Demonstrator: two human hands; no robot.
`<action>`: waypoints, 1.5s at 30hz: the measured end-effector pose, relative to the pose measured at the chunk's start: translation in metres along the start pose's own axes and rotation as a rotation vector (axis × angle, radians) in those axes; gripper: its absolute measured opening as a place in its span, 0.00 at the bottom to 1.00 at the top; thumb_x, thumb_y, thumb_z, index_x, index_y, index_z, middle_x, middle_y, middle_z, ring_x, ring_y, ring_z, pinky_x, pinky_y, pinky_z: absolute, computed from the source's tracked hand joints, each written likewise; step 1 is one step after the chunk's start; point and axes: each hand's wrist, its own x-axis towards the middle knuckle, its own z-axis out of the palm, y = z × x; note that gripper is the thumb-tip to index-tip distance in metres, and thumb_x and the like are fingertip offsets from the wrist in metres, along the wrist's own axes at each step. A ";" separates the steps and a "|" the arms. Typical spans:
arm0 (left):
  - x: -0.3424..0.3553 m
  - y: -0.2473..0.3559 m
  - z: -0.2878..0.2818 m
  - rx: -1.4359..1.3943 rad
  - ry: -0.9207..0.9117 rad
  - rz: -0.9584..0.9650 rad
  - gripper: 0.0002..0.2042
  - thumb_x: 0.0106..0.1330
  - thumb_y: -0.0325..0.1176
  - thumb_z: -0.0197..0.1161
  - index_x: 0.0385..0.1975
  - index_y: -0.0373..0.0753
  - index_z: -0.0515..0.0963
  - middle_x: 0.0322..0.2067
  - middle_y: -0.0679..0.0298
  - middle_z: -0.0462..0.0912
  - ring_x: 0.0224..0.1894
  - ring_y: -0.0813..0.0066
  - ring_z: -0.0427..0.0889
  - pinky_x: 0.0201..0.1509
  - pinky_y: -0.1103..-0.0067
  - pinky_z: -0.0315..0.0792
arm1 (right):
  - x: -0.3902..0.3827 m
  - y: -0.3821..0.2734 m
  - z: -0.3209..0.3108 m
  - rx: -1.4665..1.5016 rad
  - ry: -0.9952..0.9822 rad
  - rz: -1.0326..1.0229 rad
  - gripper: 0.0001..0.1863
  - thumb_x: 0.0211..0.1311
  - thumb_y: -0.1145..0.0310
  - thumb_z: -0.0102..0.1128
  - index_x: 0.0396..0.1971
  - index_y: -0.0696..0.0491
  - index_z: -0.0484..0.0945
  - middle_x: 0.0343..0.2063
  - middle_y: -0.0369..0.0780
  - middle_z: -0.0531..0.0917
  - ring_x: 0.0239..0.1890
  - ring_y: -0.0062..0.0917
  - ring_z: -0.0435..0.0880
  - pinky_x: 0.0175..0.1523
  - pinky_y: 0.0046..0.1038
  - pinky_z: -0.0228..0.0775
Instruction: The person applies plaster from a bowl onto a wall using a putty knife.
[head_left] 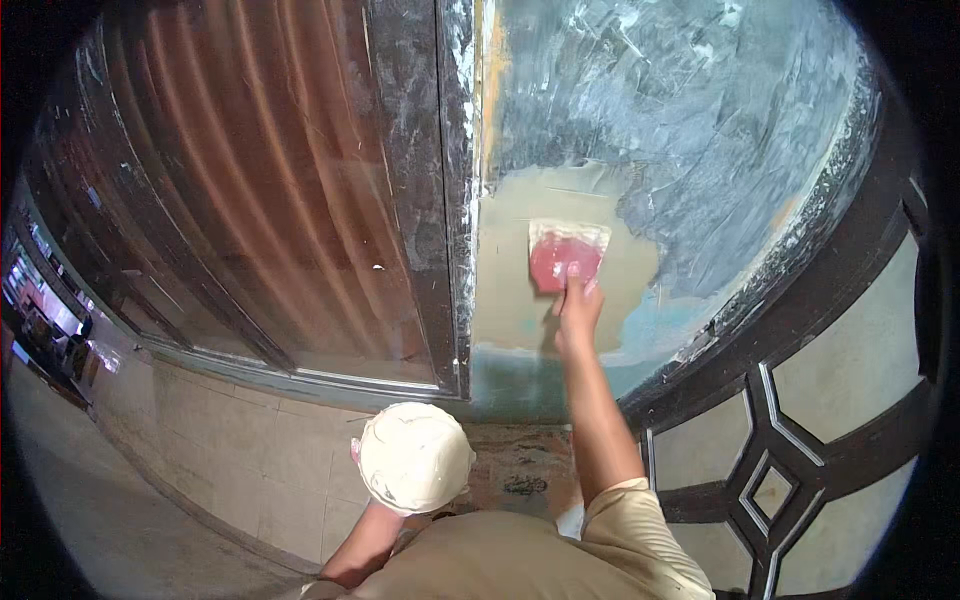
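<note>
My right hand (578, 312) is closed round a red putty spreader (565, 262), thumb on its face. The spreader's pale, putty-smeared edge points up and lies against the wall, over a smooth patch of beige putty (510, 290). Low on the left, my left hand (384, 521) holds up a round tub of cream-coloured putty (415, 457). Putty fills its top and coats its rim. Most of that hand is hidden beneath the tub; only the wrist and a bit of finger at the tub's left side show.
Around the patch, the wall (680, 120) is streaky grey-blue. A dark wooden window frame (420, 180) with glass and a brown curtain (260, 180) stands left. On the right is a dark panelled door (735, 500) with pale insets. Tiled floor (260, 450) lies below.
</note>
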 end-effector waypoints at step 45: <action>0.007 0.011 0.020 -0.460 -0.038 -0.099 0.50 0.52 0.83 0.37 0.69 0.53 0.60 0.69 0.58 0.62 0.68 0.44 0.63 0.68 0.40 0.55 | -0.096 0.225 -0.175 -0.725 0.189 0.226 0.27 0.67 0.54 0.58 0.53 0.59 0.64 0.44 0.53 0.79 0.46 0.41 0.81 0.51 0.39 0.71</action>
